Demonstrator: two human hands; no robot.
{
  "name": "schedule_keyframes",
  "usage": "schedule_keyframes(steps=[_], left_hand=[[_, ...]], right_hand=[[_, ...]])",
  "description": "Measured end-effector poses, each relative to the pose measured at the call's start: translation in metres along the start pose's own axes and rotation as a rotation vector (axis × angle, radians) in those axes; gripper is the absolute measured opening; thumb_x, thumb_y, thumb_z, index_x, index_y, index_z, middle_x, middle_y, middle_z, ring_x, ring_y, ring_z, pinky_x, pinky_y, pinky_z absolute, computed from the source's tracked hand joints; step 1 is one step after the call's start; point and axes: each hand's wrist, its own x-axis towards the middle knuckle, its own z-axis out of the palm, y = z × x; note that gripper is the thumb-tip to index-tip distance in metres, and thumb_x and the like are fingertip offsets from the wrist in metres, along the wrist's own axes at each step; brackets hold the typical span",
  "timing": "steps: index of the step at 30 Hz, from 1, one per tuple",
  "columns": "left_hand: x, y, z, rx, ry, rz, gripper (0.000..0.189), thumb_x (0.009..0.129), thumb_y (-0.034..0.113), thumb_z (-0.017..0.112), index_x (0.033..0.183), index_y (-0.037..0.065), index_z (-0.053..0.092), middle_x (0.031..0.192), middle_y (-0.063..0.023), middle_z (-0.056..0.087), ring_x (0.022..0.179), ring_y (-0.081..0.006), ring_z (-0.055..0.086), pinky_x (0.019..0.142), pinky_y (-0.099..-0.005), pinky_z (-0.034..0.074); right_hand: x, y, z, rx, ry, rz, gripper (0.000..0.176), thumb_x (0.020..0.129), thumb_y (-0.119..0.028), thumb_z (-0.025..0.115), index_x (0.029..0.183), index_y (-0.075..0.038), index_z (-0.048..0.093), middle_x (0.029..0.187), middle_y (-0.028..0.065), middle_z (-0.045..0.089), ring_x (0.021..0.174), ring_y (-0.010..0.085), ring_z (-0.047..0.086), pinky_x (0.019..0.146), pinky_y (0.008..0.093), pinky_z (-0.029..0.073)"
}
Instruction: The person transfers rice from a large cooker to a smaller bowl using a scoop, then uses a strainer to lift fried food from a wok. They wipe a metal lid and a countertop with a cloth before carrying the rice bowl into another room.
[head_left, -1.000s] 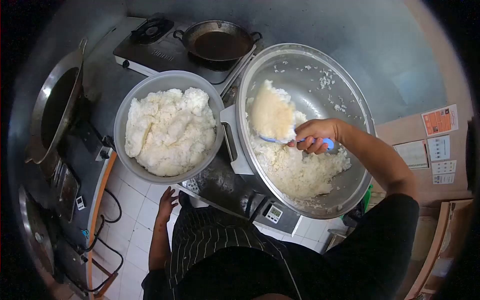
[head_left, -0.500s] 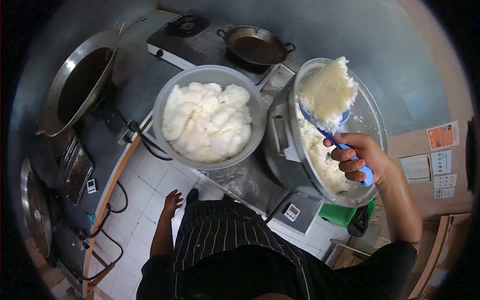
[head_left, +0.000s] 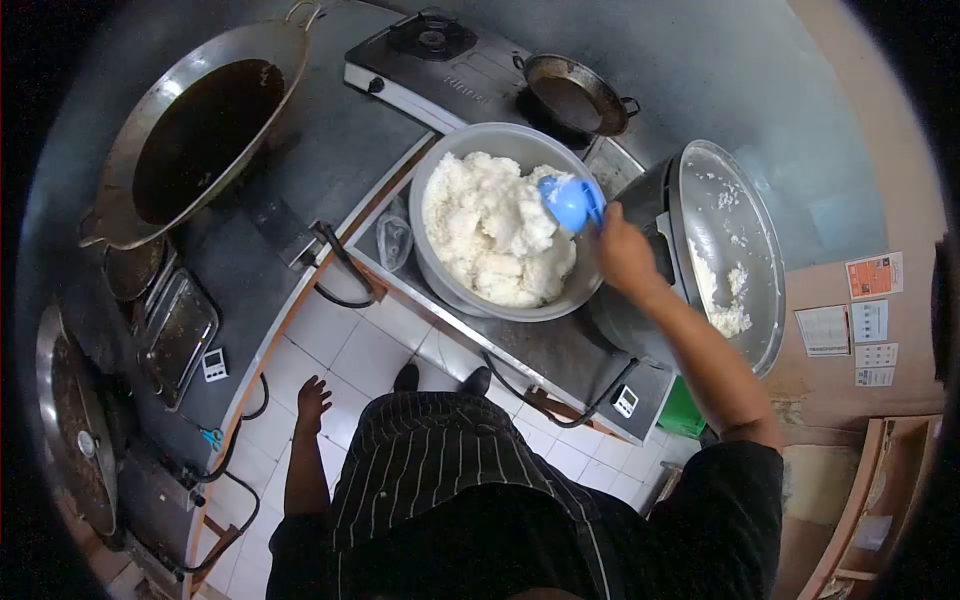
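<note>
My right hand (head_left: 624,250) is closed round the handle of a blue rice scoop (head_left: 568,204). The scoop's bowl is turned over against the heap of white cooked rice (head_left: 485,215) in a round grey tub (head_left: 428,258). To the right of that tub stands a large metal pot (head_left: 762,225), seen tilted, with some rice (head_left: 735,316) low inside and grains stuck to its wall. My right forearm crosses in front of the pot. My left hand (head_left: 313,400) hangs over the tiled floor, fingers apart, holding nothing.
A wok of dark liquid (head_left: 215,130) sits on the left counter beside a metal tray (head_left: 185,330). Behind the tub, a gas stove (head_left: 420,75) carries a small pan (head_left: 575,95). A clear plastic bag (head_left: 394,238) and a timer (head_left: 624,401) lie near the tub's counter edge.
My right hand has swung left from above the pot to the tub. The lump of rice on the scoop has gone into the tub. My view has shifted left.
</note>
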Motion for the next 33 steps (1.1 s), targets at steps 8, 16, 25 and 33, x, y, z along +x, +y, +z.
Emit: schedule_keyframes(steps=[8,16,25,33], left_hand=[[0.007,-0.013,-0.041,-0.029,0.070,-0.089,0.045,0.085,0.024,0.044,0.128,0.014,0.034,0.118,-0.0094,0.051,0.091,-0.0246,0.055,0.068,-0.0384,0.044],[0.037,0.003,-0.003,0.007,-0.104,-0.027,0.049,0.084,0.026,0.049,0.129,0.015,0.033,0.118,-0.0090,0.050,0.095,-0.0254,0.054,0.073,-0.0400,0.043],[0.048,0.015,0.024,0.039,-0.109,-0.005,0.049,0.083,0.024,0.050,0.129,0.016,0.034,0.117,-0.0085,0.051,0.097,-0.0254,0.052,0.075,-0.0413,0.042],[0.051,-0.023,-0.010,0.120,-0.062,-0.168,0.043,0.087,0.023,0.040,0.129,0.017,0.033,0.119,-0.0090,0.050,0.091,-0.0296,0.055,0.070,-0.0437,0.043]], right_hand=[[0.015,-0.060,-0.082,-0.171,-0.291,0.010,0.051,0.079,-0.050,0.051,0.092,0.000,0.051,0.071,0.0196,0.061,0.069,0.0382,0.060,0.060,0.0450,0.048],[0.049,-0.075,0.008,-0.100,-0.450,0.120,0.049,0.077,-0.046,0.056,0.089,0.002,0.055,0.079,0.0205,0.061,0.078,0.0341,0.061,0.068,0.0413,0.047],[0.077,-0.052,-0.049,-0.125,-0.485,0.117,0.051,0.079,-0.050,0.050,0.084,0.000,0.059,0.084,0.0206,0.061,0.082,0.0369,0.058,0.071,0.0423,0.044],[0.037,-0.055,0.008,-0.158,-0.496,0.128,0.049,0.078,-0.048,0.052,0.089,0.000,0.061,0.085,0.0185,0.062,0.079,0.0342,0.061,0.071,0.0408,0.047]])
